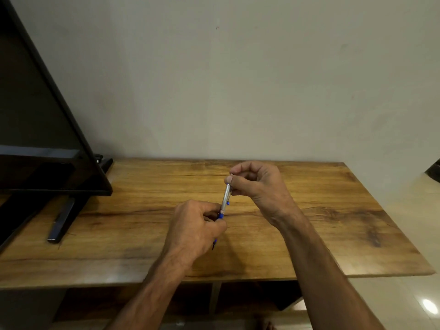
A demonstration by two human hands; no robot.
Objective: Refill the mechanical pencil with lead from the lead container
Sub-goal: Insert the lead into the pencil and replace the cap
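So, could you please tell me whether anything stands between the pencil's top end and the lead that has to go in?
Yes: the fingers of the right hand pinch the top end of the mechanical pencil, covering it, while the left hand grips its blue lower part. No lead container is in view.

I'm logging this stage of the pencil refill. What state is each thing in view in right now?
mechanical pencil: held between both hands, tilted, tip end toward the person.
left hand: grips the pencil's lower, blue part.
right hand: pinches the pencil's top end; cap on or off cannot be told.
television: screen dark, standing on the table.
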